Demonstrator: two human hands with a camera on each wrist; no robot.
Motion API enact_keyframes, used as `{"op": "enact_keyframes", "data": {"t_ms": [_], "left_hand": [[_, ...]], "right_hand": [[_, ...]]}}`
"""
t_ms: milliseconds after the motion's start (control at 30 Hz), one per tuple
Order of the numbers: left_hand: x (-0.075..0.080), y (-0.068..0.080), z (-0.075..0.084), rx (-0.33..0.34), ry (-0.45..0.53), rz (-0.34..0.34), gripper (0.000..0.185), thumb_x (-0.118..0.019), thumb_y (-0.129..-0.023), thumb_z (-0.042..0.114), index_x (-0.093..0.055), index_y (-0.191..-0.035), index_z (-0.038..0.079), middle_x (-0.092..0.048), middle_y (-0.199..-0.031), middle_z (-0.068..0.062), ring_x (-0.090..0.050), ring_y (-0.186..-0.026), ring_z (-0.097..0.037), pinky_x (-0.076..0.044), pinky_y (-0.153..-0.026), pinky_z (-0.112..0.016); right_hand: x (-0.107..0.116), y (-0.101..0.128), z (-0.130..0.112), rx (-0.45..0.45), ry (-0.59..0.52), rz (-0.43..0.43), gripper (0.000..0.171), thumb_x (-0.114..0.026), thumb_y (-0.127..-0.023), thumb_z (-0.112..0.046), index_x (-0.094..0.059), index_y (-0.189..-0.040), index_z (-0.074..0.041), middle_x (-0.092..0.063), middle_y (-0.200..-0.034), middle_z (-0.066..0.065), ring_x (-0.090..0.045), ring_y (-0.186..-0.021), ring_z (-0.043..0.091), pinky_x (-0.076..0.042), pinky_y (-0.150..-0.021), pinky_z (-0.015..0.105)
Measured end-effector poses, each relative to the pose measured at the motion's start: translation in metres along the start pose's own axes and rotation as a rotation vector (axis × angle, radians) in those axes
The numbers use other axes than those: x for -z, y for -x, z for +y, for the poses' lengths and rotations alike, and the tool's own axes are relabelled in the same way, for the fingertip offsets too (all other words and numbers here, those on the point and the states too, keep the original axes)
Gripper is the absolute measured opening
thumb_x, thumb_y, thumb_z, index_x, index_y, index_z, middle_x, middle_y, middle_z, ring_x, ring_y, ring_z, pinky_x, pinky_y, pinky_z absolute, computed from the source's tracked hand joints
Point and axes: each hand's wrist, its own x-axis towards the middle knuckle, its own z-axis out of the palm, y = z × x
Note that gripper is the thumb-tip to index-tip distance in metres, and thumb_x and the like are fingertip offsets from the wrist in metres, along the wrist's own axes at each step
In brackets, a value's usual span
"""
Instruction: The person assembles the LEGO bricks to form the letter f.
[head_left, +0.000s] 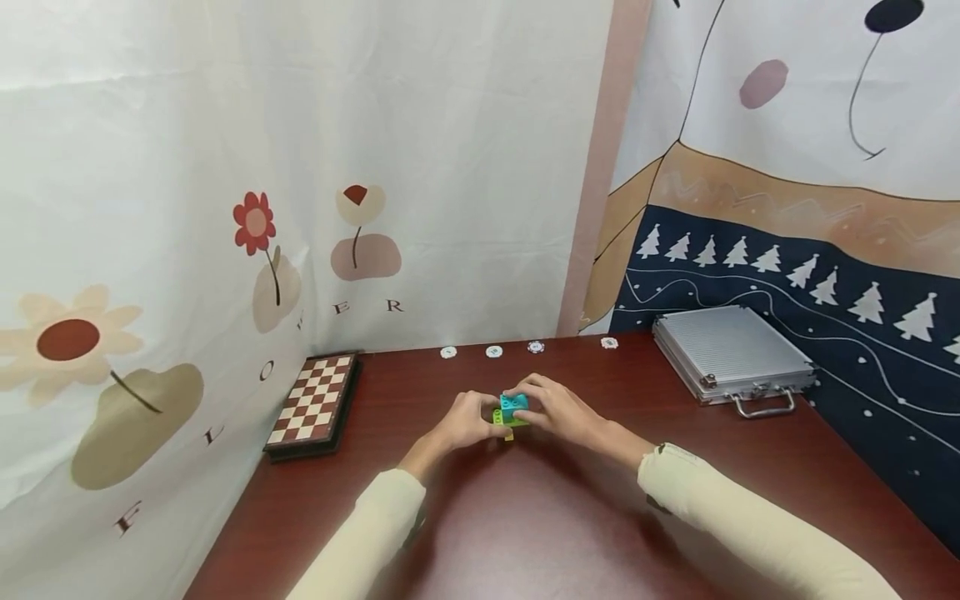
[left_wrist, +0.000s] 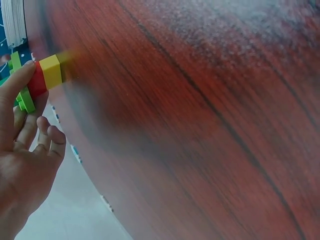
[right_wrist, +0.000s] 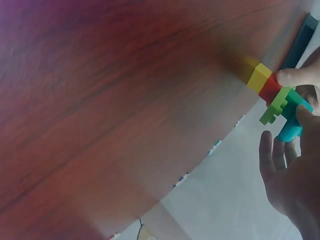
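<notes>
A stack of toy building bricks stands on the dark red table between both hands. From the bottom it shows a yellow brick (left_wrist: 52,72), a red brick (right_wrist: 270,89), a long lime-green brick (right_wrist: 274,106), a teal-green brick (right_wrist: 292,102) and a turquoise brick (head_left: 513,405) on top. My left hand (head_left: 467,419) grips the stack low down, its thumb at the red brick in the wrist views. On the other side, my right hand (head_left: 561,410) pinches the turquoise brick between thumb and fingers. Fingers partly cover the upper bricks.
A chessboard box (head_left: 313,402) lies at the table's left edge. Several poker chips (head_left: 493,352) are spread along the back edge. A silver aluminium case (head_left: 735,350) sits at the back right. Printed curtains (head_left: 465,167) hang behind the table (head_left: 510,533).
</notes>
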Motion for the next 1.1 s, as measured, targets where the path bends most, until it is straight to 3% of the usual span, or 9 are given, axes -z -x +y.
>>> {"op": "enact_keyframes", "data": {"t_ms": [233,433,567,733,933,1100], "left_hand": [[-0.010,0.005,-0.002,0.004,0.005,0.012,0.036,-0.087,-0.086,0.027,-0.074,-0.113,0.006,-0.066,-0.073,0.008,-0.058,-0.065,-0.007,-0.049,-0.061,-0.025],[-0.011,0.004,0.001,-0.012,0.018,0.041,0.034,-0.087,-0.087,0.025,-0.072,-0.111,0.007,-0.067,-0.076,0.007,-0.058,-0.067,-0.007,-0.049,-0.062,-0.025],[-0.010,0.002,0.005,-0.012,0.077,0.037,0.038,-0.084,-0.090,0.022,-0.069,-0.120,0.005,-0.074,-0.092,-0.001,-0.067,-0.080,-0.011,-0.055,-0.070,-0.027],[-0.013,-0.002,0.008,0.000,0.130,0.052,0.058,-0.082,-0.092,0.022,-0.058,-0.141,0.002,-0.074,-0.115,-0.011,-0.071,-0.098,-0.019,-0.057,-0.082,-0.034],[-0.017,-0.008,0.009,0.009,0.124,0.107,0.070,-0.084,-0.090,0.025,-0.052,-0.149,0.005,-0.074,-0.114,-0.011,-0.067,-0.096,-0.023,-0.055,-0.081,-0.039],[-0.021,-0.012,0.011,0.028,0.135,0.135,0.068,-0.084,-0.090,0.026,-0.054,-0.147,0.004,-0.075,-0.113,-0.012,-0.068,-0.097,-0.023,-0.056,-0.082,-0.039]], "right_hand": [[-0.005,0.008,0.003,0.016,-0.091,-0.020,0.041,-0.073,-0.098,-0.011,-0.065,-0.138,-0.013,-0.062,-0.119,0.006,-0.066,-0.095,0.023,-0.059,-0.081,0.041],[-0.003,0.007,0.004,0.004,-0.075,-0.016,0.041,-0.069,-0.100,-0.010,-0.063,-0.141,-0.014,-0.062,-0.121,0.006,-0.061,-0.096,0.019,-0.056,-0.081,0.035],[0.000,0.001,0.006,-0.045,-0.075,-0.024,0.040,-0.066,-0.103,-0.013,-0.062,-0.143,-0.012,-0.058,-0.123,0.009,-0.058,-0.096,0.017,-0.053,-0.079,0.030],[0.002,-0.003,0.013,-0.127,-0.101,-0.042,0.039,-0.061,-0.106,-0.012,-0.061,-0.144,-0.008,-0.052,-0.119,0.013,-0.054,-0.099,0.021,-0.050,-0.081,0.031],[0.003,-0.007,0.023,-0.243,-0.172,-0.055,0.039,-0.059,-0.107,-0.012,-0.055,-0.145,-0.003,-0.056,-0.115,0.013,-0.061,-0.102,0.024,-0.051,-0.084,0.034],[0.002,-0.007,0.031,-0.283,-0.233,-0.062,0.032,-0.062,-0.105,-0.012,-0.052,-0.133,0.001,-0.064,-0.121,0.016,-0.067,-0.108,0.027,-0.055,-0.091,0.041]]}}
